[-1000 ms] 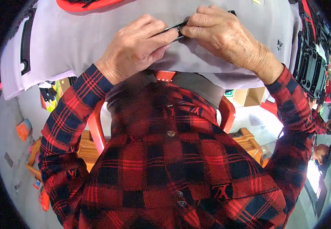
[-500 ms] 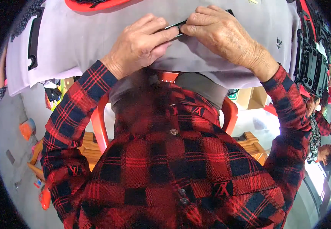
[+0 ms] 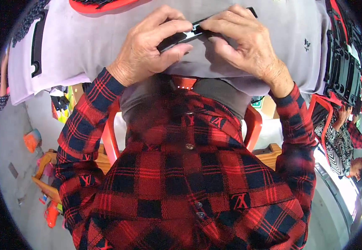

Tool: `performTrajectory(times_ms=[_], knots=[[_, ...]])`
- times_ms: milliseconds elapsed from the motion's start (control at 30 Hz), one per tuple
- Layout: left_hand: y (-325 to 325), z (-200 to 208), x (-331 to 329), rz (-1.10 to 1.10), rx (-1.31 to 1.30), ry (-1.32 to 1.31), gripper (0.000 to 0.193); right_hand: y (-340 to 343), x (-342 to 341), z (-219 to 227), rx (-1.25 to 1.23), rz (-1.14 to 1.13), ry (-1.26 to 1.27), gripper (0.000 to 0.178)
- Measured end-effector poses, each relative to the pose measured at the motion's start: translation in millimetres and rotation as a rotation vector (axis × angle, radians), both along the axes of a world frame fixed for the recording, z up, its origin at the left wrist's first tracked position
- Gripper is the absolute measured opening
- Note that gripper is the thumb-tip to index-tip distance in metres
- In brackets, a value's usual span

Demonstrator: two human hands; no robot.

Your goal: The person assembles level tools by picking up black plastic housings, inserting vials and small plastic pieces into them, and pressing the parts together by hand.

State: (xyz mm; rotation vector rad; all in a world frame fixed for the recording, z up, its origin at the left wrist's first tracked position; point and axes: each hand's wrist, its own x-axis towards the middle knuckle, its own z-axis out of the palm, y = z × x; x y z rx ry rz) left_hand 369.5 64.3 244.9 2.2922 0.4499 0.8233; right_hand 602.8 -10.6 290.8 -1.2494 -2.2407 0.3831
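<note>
A long black plastic strip (image 3: 199, 36) with a pale, shiny stretch near its middle lies slantwise over the grey cloth, its far end up to the right. My left hand (image 3: 149, 43) holds its lower left part, index finger over the strip and thumb along the near side. My right hand (image 3: 247, 43) has its curled fingers on the strip just right of the middle, while its thumb stands off below it. Between the two hands' fingertips sits a small dark part on the strip; its shape is too fine to make out.
Grey cloth (image 3: 85, 46) covers the table. A red tray (image 3: 99, 7) with black pieces stands at the far left edge. Another black strip (image 3: 38, 46) lies at the left, tiny black bits (image 3: 307, 44) at the right. Several black strips (image 3: 341, 71) pile up on the right, with people beyond.
Both hands have opened up somewhat around the strip, and the right thumb has come away from it. More of the strip's pale middle shows. My right forearm has drawn inward.
</note>
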Motion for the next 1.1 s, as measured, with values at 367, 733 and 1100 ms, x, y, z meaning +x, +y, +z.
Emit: performTrajectory(times_ms=[367, 733, 1100], knots=[[-1, 53, 30, 0.141, -0.355, 0.112, 0.017, -6, 2, 11, 0.023, -0.497, 0.129, 0.010], [7, 31, 53, 0.146, -0.223, 0.257, 0.013, 30, 17, -1, -0.528, -0.380, 0.123, 0.011], [25, 39, 58, 0.079, -0.375, 0.565, 0.020, 40, 26, -12, -0.730, -0.296, 0.363, 0.008]])
